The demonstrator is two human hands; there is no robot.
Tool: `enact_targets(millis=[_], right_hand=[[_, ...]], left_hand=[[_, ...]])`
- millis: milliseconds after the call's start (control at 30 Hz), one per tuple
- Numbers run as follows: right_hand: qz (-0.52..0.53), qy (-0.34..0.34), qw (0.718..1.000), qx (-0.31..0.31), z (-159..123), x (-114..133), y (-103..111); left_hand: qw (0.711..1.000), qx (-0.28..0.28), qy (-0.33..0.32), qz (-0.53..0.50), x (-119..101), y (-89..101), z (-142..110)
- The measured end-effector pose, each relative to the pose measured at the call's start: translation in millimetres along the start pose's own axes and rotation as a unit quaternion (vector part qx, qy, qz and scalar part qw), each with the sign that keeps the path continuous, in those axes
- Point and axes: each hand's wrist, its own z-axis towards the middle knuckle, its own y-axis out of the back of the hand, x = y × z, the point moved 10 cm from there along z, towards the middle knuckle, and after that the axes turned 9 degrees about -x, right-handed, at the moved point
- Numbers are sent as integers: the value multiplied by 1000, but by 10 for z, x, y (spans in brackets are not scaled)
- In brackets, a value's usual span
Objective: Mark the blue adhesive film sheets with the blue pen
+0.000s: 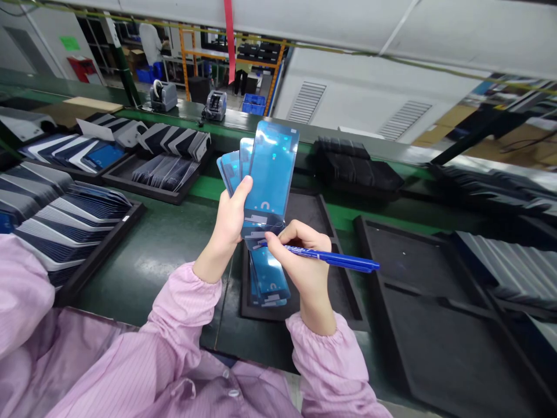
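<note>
My left hand (230, 216) is closed around a fan of several blue film-covered phone panels (270, 168), held upright above the green bench. My right hand (300, 255) grips a blue pen (343, 260), its tip touching the lower edge of the front panel. Below my hands, a small stack of similar blue panels (267, 278) lies in a black tray (348, 302). Pink sleeves cover both my arms.
Black trays with rows of panels stand at the left (65, 226) and back left (165, 168). A large black tray (435, 325) lies at the right, with more stacked parts (513, 267) beyond. Two small machines (163, 96) sit at the far bench edge; a person stands far behind.
</note>
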Motion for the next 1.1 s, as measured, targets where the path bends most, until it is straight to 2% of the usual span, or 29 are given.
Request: enact_targets(millis=[100,200,267,367,433,500,567,667,733,833,900,933,1100], right_hand=[[78,-30,996,-35,49,-63,107],[183,-55,971,-141,146,-184,427],[182,-73,964,-181,214,-298,599],[124,-118,963,-207,287,-509,763],[125,-148,960,-201,309,-633,773],[149,-176,959,-165,314,-718,686],[168,-199,958,-124,305,-759,571],[175,-210,957,-100,299,-767,513],[179,-215,955,-95,309,-774,531],[179,-228,955,-67,326,-799,542],[176,-237,955,-40,328,-813,515],[175,-240,954,-30,326,-818,499],[201,-266,943,-23,306,-841,452]], left_hand=[[1000,0,8,1,7,14,17],[999,25,29,9,60,-16,27],[998,51,43,18,112,-58,11],[993,96,60,23,194,-160,-64],[990,121,68,27,247,-231,-135],[986,141,76,40,299,-292,-205],[982,162,75,57,330,-351,-263],[977,189,66,75,337,-410,-307],[976,186,89,66,374,-400,-304],[982,127,128,58,436,-280,-248],[986,97,111,81,412,-217,-213],[986,101,98,93,391,-227,-210],[980,172,51,87,304,-360,-227]])
